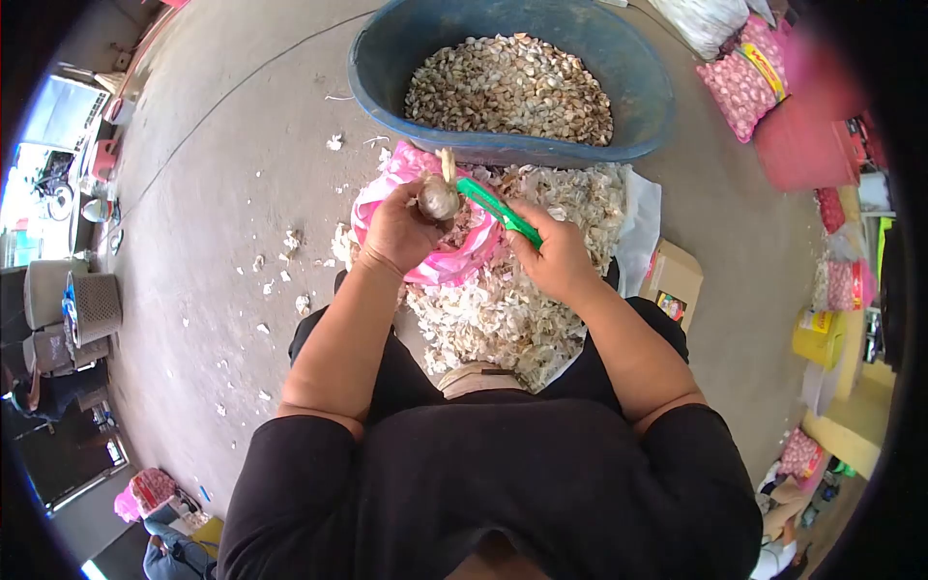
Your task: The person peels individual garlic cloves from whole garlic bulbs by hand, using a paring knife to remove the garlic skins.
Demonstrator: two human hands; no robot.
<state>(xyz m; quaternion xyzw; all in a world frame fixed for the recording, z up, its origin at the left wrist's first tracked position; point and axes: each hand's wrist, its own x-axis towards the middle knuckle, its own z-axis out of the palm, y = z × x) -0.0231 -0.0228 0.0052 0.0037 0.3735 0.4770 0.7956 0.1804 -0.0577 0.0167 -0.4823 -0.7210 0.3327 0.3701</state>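
My left hand [401,227] is closed around a garlic bulb [439,199], whose stalk points up and away from me. In my right hand [556,253] is a green-handled knife [498,209], probably a box cutter, with its far end beside the bulb; its blade is too small to make out. Below both hands lies a pink and white plastic bag [449,263], opened out, with contents partly covered by my left hand. Garlic skins [503,324] are heaped between my legs and around the bag.
A big blue tub [512,150] holding many loose garlic cloves [507,92] stands just beyond my hands. A cardboard piece [674,275] lies at right. Pink net sacks of garlic [744,82] and a red bin [802,150] stand far right. Skin scraps dot the concrete floor [213,251].
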